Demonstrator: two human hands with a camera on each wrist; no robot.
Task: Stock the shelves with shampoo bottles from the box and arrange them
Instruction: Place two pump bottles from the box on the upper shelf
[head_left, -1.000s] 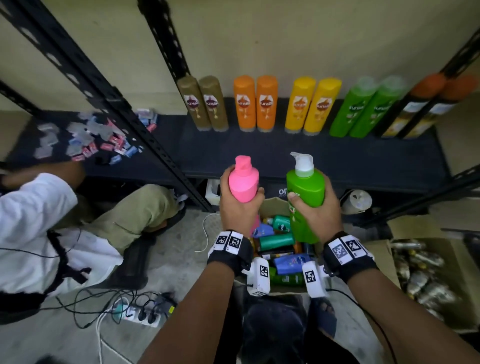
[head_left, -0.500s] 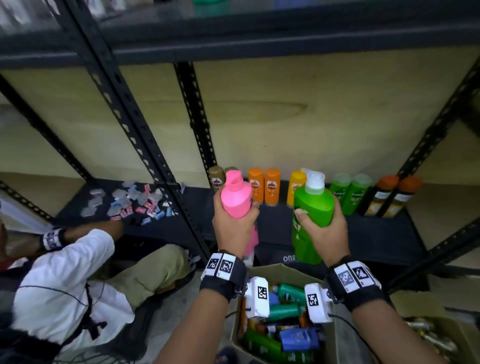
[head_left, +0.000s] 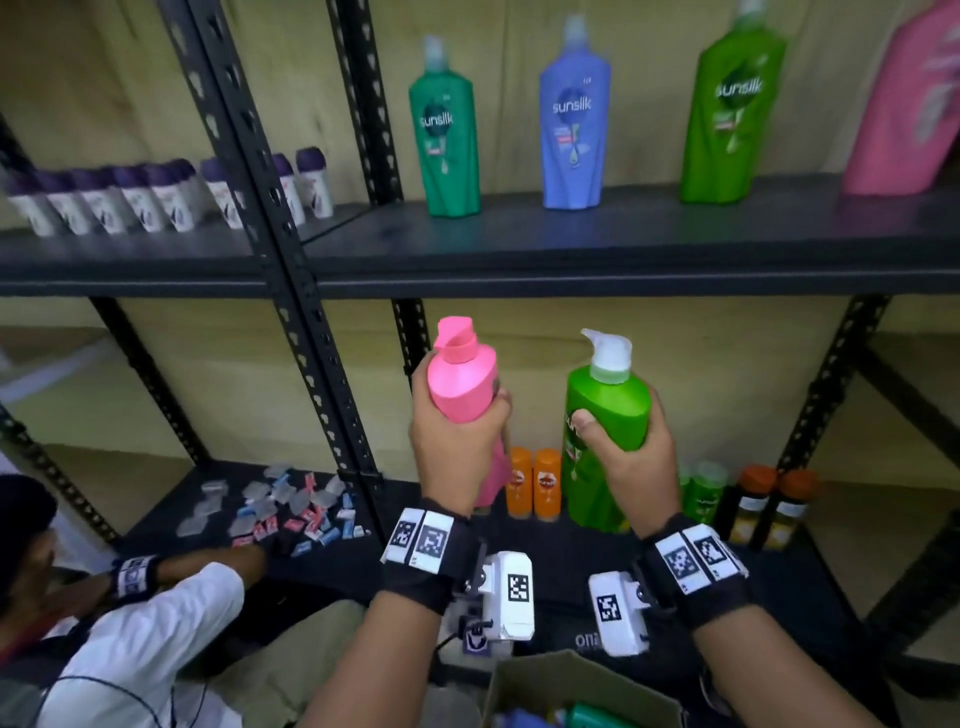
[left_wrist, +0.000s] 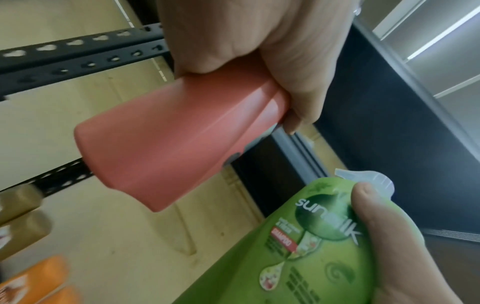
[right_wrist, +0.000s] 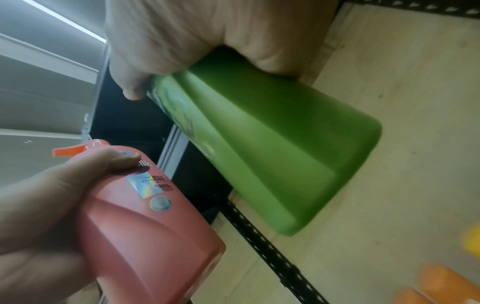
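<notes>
My left hand (head_left: 457, 436) grips a pink pump bottle (head_left: 465, 384) upright near its shoulder. Beside it my right hand (head_left: 623, 452) grips a green pump bottle (head_left: 605, 415) with a white pump. Both bottles hang in the air just below the middle shelf (head_left: 597, 244). In the left wrist view my fingers (left_wrist: 293, 82) wrap the pink bottle (left_wrist: 166, 148); the green bottle (left_wrist: 298, 246) shows its label. In the right wrist view my fingers (right_wrist: 130, 82) curl round the green bottle (right_wrist: 272, 148), with the pink bottle (right_wrist: 145, 230) at lower left. The cardboard box (head_left: 566, 686) stands below my wrists.
On the middle shelf stand a dark green bottle (head_left: 447, 130), a blue bottle (head_left: 574, 124), a light green one (head_left: 732, 114) and a pink one (head_left: 904, 104). Small orange bottles (head_left: 535, 483) line the lower shelf. A black upright (head_left: 291, 249) rises at left. A person in white (head_left: 130, 639) crouches lower left.
Both hands have lifted the pink and green bottles from over the box up toward the middle shelf. My view has tilted upward, and the large bottles on that shelf now show.
</notes>
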